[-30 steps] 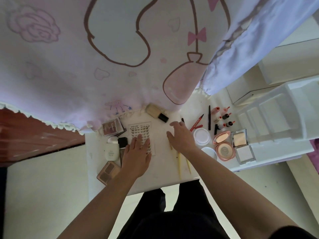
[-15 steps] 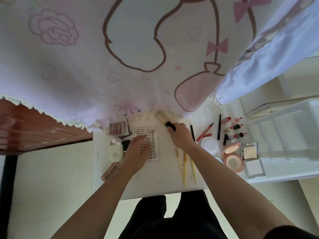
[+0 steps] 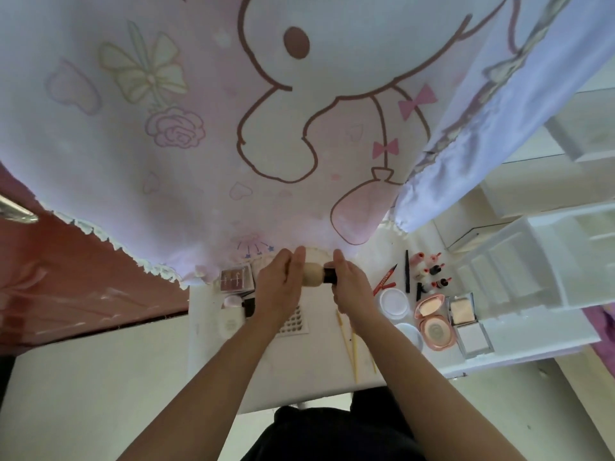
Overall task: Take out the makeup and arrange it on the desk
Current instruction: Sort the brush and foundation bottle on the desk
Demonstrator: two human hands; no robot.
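Note:
A beige foundation bottle (image 3: 312,276) with a black cap (image 3: 330,275) is held sideways above the white desk (image 3: 316,371), near the hanging curtain. My left hand (image 3: 279,287) grips the beige body. My right hand (image 3: 349,283) grips the black cap end. Under my left wrist lies a white lash sheet (image 3: 293,322). Thin yellow brushes (image 3: 353,344) lie below my right wrist. Left of my hands sit a brown palette (image 3: 235,278) and a white tube (image 3: 229,322).
A pink cartoon curtain (image 3: 233,128) hangs over the desk's far edge. To the right lie a red pen (image 3: 385,281), a black pencil (image 3: 406,275), small red-capped bottles (image 3: 429,272), white round jars (image 3: 394,302), a pink compact (image 3: 433,322), a mirrored compact (image 3: 466,322) and a white organiser (image 3: 532,267).
My right hand picked up the foundation bottle from the desk's far edge. My left hand left the lash sheet and joined it on the bottle. The camera tilted upward.

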